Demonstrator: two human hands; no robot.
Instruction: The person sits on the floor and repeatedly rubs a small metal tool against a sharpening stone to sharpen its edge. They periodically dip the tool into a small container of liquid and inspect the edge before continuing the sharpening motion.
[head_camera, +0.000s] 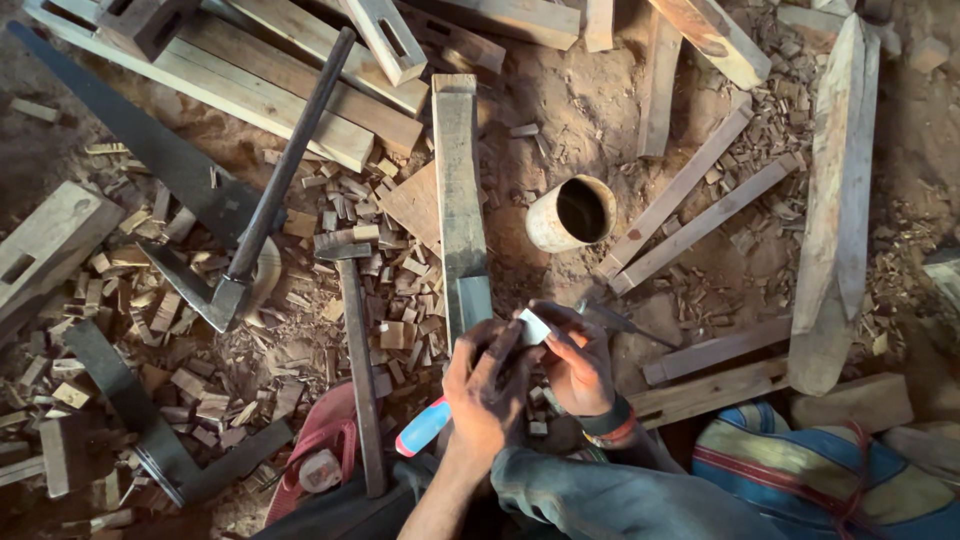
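Two hands, left hand (487, 385) and right hand (577, 362), pinch a small white block (533, 327) together; hammer (355, 340) lies just left, pipe (572, 213) beyond them.

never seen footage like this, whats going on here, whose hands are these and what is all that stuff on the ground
There is no machine here. The one picture comes from a camera worn on a person's head, looking down at their own two bare hands.

The left hand and the right hand, which has a band at the wrist, meet around a small pale block; what the block is made of is hard to tell. They work at the near end of a long grey wooden plank.

The surface is a dirt floor strewn with wood chips and timber offcuts. On it lie a hammer, a handsaw, a rusty open cylinder, and a blue and red handled tool beside the left hand.
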